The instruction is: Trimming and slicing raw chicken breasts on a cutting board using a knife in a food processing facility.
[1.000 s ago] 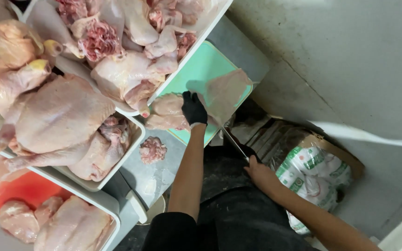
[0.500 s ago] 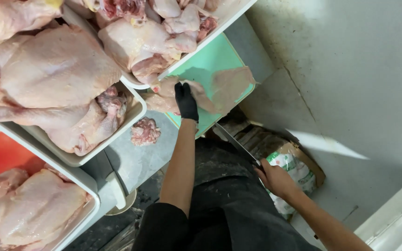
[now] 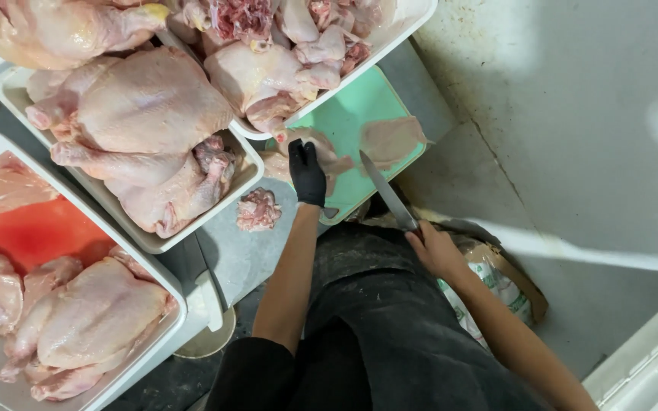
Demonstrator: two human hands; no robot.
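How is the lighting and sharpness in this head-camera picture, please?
Head view: bright glare washes out the grey floor at upper right; the left hand, knife and green cutting board are evenly lit and fairly sharp; no heavy shadows.

A grey worktop point(image 3: 249, 255) carries white trays point(image 3: 154, 242) heaped with whole raw chickens point(image 3: 142, 106), a green cutting board point(image 3: 359, 103) bearing pale chicken pieces point(image 3: 391, 138) at its near edge, and one loose scrap of meat point(image 3: 257, 211) lying just beside the board.
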